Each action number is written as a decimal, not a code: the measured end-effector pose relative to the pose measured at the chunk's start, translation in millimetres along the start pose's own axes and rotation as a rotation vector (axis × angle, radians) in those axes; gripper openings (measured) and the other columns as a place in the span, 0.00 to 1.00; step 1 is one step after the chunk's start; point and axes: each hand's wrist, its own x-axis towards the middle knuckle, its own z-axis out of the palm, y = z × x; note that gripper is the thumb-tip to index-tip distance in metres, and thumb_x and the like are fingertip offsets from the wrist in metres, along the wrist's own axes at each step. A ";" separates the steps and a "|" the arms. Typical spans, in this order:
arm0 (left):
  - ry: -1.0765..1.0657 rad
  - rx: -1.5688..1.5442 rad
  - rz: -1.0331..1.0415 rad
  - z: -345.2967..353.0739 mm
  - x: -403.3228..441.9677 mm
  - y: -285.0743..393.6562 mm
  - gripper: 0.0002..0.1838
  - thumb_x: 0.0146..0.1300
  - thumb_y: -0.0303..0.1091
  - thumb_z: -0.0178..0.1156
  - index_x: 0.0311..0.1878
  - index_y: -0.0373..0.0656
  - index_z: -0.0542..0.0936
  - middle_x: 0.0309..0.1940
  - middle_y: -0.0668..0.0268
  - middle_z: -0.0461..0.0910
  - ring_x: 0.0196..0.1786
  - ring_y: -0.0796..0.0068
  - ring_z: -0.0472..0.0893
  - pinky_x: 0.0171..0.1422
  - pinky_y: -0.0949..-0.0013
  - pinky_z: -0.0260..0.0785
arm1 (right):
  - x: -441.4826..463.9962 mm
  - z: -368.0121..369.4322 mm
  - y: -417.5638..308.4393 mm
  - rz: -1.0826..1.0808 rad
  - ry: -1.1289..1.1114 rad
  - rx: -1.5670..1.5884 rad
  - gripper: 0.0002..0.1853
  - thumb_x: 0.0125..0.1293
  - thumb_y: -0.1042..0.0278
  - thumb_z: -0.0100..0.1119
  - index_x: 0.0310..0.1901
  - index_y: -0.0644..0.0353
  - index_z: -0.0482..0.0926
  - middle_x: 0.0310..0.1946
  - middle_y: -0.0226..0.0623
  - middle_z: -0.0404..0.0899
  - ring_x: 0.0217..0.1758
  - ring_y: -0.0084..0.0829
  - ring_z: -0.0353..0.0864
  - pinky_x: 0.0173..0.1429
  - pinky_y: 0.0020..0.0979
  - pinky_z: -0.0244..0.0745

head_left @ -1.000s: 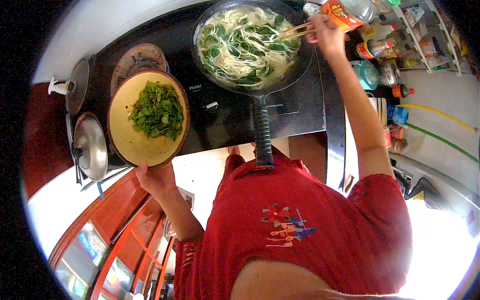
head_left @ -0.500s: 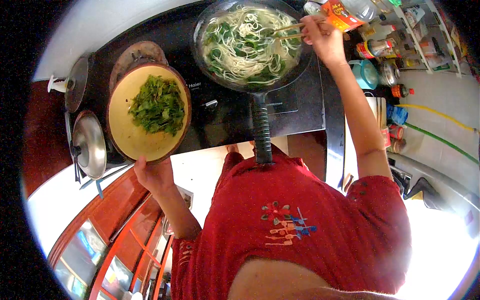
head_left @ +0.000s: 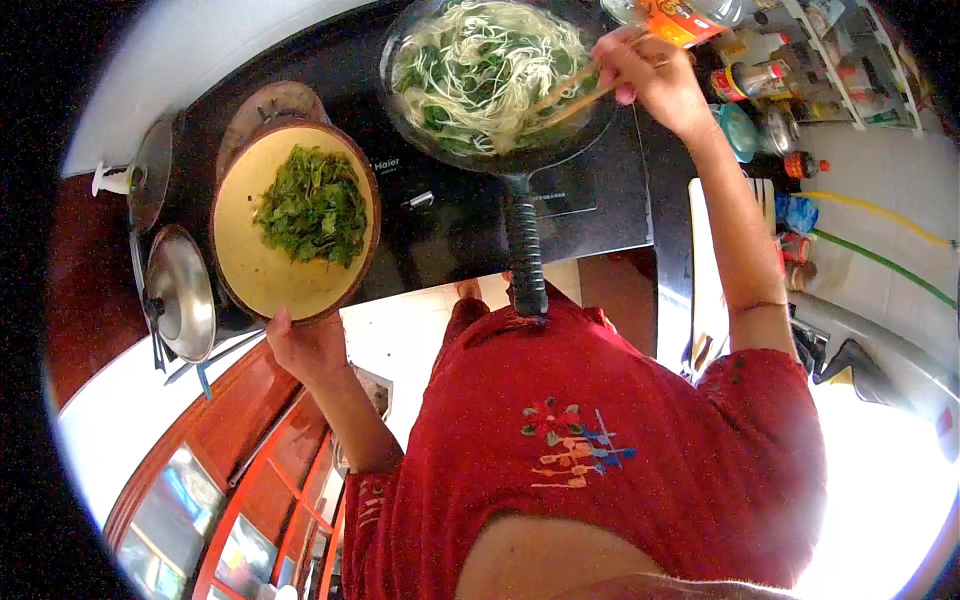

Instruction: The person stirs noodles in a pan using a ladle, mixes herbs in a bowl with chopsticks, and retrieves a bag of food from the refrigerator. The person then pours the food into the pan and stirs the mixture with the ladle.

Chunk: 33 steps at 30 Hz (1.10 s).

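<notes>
Held by its near rim, a yellow bowl (head_left: 240, 230) with a dark edge is in my left hand (head_left: 308, 348), thumb over the rim and the other fingers hidden beneath. Chopped leafy greens (head_left: 312, 205) lie in a heap inside it. My right hand (head_left: 650, 78) is closed around a pair of wooden chopsticks (head_left: 570, 95), slightly blurred. Their tips reach into the noodles (head_left: 490, 60), which lie with dark greens in a black wok (head_left: 590, 140). The wok's ribbed handle (head_left: 524, 250) points toward my body.
The wok sits on a black cooktop (head_left: 440, 230). A large bottle with an orange label (head_left: 680, 20) stands close behind my right hand. Several bottles and jars line the right side. A metal pan lid (head_left: 185, 295) hangs at the left, near the bowl.
My right hand has swung the chopsticks down and to the left, and their tips are lower in the noodles. The noodles have shifted. The left hand and bowl are nearly still.
</notes>
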 end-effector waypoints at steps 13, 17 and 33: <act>0.004 -0.033 -0.009 2.4 -7.3 3.0 0.34 0.49 0.33 0.57 0.62 0.39 0.62 0.59 0.56 0.66 0.60 0.58 0.67 0.64 0.50 0.59 | -16.0 56.0 4.6 -0.069 -0.141 0.097 0.13 0.63 0.62 0.55 0.41 0.64 0.77 0.30 0.32 0.79 0.27 0.18 0.76 0.30 0.20 0.72; 0.021 0.051 0.006 7.8 -12.5 6.5 0.40 0.44 0.35 0.62 0.63 0.43 0.60 0.60 0.57 0.63 0.63 0.54 0.63 0.66 0.47 0.54 | 7.0 52.4 38.6 -0.226 0.213 -0.131 0.14 0.64 0.60 0.54 0.40 0.65 0.78 0.26 0.31 0.79 0.27 0.19 0.76 0.31 0.20 0.73; -0.220 0.000 -0.172 13.4 -20.0 3.3 0.33 0.51 0.32 0.53 0.63 0.39 0.60 0.61 0.57 0.63 0.63 0.58 0.64 0.66 0.51 0.54 | -76.5 -1.6 11.8 -0.020 0.627 0.105 0.16 0.64 0.59 0.51 0.40 0.67 0.77 0.27 0.39 0.79 0.23 0.23 0.76 0.30 0.22 0.73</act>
